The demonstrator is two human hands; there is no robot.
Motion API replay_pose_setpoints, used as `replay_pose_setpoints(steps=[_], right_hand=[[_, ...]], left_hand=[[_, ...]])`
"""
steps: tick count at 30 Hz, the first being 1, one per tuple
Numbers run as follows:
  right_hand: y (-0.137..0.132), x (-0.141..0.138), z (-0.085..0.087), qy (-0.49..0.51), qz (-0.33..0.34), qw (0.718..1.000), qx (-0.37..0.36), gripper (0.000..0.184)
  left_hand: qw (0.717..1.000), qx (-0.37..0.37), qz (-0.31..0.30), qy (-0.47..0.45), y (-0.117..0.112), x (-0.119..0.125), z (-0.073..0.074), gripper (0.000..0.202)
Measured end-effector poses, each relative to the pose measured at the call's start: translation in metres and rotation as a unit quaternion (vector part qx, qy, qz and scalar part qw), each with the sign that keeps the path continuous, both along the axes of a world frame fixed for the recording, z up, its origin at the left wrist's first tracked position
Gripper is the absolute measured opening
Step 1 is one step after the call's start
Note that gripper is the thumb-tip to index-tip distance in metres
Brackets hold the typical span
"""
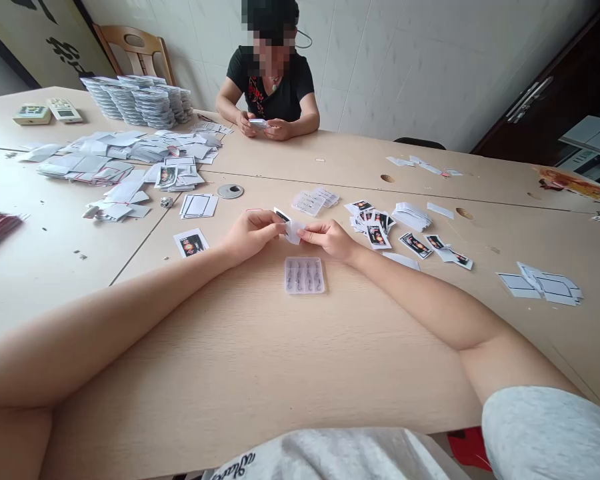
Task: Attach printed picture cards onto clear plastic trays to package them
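My left hand pinches a small label with a dark printed face, above the middle of the table. My right hand is closed on the white paper side of the same piece, which looks bent between the two hands. Whether the label and the white paper are separate sheets I cannot tell. Just below my hands a clear plastic case lies flat, with several dark slim items in its compartments. Behind my right hand are more clear cases.
Printed labels and white slips lie to the right, more slips farther out. At left are a single label, piled papers and stacked packs. Across the table a person holds a small case.
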State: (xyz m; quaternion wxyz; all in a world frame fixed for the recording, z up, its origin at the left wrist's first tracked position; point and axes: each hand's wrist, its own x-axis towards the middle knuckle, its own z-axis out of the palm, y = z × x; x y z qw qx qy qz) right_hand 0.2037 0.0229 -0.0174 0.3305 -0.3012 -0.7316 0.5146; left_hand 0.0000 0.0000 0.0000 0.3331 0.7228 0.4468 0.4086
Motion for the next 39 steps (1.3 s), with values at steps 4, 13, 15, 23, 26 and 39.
replay_pose_setpoints(steps=[4,13,15,23,26,39], right_hand=[[0.0015,0.0008,-0.0022,0.012,0.008,1.0,0.003,0.037],[0.0036,0.0027,-0.0038,0.014,0.009,1.0,0.007,0.035],[0.0043,0.0029,-0.0045,0.017,0.011,1.0,0.003,0.034],[0.005,0.0027,-0.0061,0.018,0.0,1.0,-0.007,0.032],[0.0051,0.0026,-0.0066,0.023,-0.003,1.0,-0.012,0.033],[0.0047,0.0029,-0.006,0.031,-0.01,0.999,-0.03,0.033]], left_hand=[[1.0,-0.016,-0.004,-0.021,-0.0003,0.0005,-0.0001,0.018],[0.998,-0.032,-0.014,-0.048,0.0,0.0004,-0.0002,0.017],[0.997,-0.039,-0.016,-0.058,-0.0005,0.0008,-0.0003,0.016],[0.996,-0.045,-0.016,-0.072,-0.0005,0.0011,-0.0003,0.015],[0.996,-0.047,-0.018,-0.078,-0.0013,0.0018,0.0006,0.015],[0.994,-0.063,-0.015,-0.086,0.0004,0.0013,0.0013,0.017]])
